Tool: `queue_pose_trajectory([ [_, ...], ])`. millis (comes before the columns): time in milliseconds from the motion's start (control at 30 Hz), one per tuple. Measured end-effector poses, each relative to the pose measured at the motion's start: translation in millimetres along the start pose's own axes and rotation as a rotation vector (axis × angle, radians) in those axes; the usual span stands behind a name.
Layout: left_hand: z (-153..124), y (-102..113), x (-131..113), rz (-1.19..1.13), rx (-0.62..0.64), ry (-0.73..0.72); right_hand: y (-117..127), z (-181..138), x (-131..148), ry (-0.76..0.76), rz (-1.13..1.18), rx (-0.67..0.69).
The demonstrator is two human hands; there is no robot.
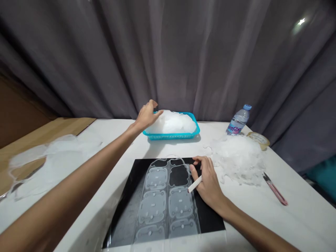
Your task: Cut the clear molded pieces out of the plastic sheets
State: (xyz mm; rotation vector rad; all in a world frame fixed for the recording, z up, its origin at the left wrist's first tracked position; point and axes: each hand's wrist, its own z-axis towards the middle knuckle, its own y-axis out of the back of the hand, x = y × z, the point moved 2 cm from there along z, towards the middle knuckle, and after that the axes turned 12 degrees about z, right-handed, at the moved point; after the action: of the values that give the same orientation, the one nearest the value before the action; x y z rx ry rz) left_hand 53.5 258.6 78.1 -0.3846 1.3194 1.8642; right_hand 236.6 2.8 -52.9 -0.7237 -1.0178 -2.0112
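Note:
A black mat (210, 218) lies on the white table in front of me. On it rests a clear film sheet (160, 203) die-cut into rounded rectangles; one cell near the top right shows bare black. My right hand (207, 182) rests on the mat's right side, fingers curled around a thin white stick (194, 184), its fingertips at the sheet's upper right edge. My left hand (147, 115) reaches far forward to a turquoise basket (195, 132) heaped with clear film pieces (174, 122), its fingers bent over the heap's left edge.
A loose pile of clear film scraps (237, 157) lies right of the mat. Behind it stand a water bottle (238, 121) and a tape roll (258, 138). A pink-handled tool (275, 189) lies at the right. Larger clear sheets (52, 161) cover the table's left. Grey curtains hang behind.

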Motion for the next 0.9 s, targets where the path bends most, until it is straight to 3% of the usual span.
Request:
queue_pose_trajectory([
  [67, -17, 8, 2, 0.07, -0.028, -0.052, 0, 1, 0, -0.02, 0.021, 0.007],
  [167, -77, 19, 3, 0.11, 0.07, -0.141, 3, 0, 1, -0.002, 0.071, 0.004],
  [300, -180, 24, 9, 0.122, 0.614, -0.355, 10, -6, 4, 0.058, 0.211, 0.037],
  [400, -229, 28, 22, 0.192, 0.703, -0.361, 11, -7, 9, 0.043, 0.359, 0.223],
  [500, -246, 27, 35, 0.261, 0.656, -0.369, 9, -2, 22, -0.005, 0.384, 0.41],
  [667, -249, 24, 41, 0.261, 0.606, -0.417, -4, 6, 46, -0.034, 0.397, 0.599],
  [900, -254, 23, 42, 0.256, 0.583, -0.415, -31, 16, 47, 0.083, 0.42, 0.791],
])
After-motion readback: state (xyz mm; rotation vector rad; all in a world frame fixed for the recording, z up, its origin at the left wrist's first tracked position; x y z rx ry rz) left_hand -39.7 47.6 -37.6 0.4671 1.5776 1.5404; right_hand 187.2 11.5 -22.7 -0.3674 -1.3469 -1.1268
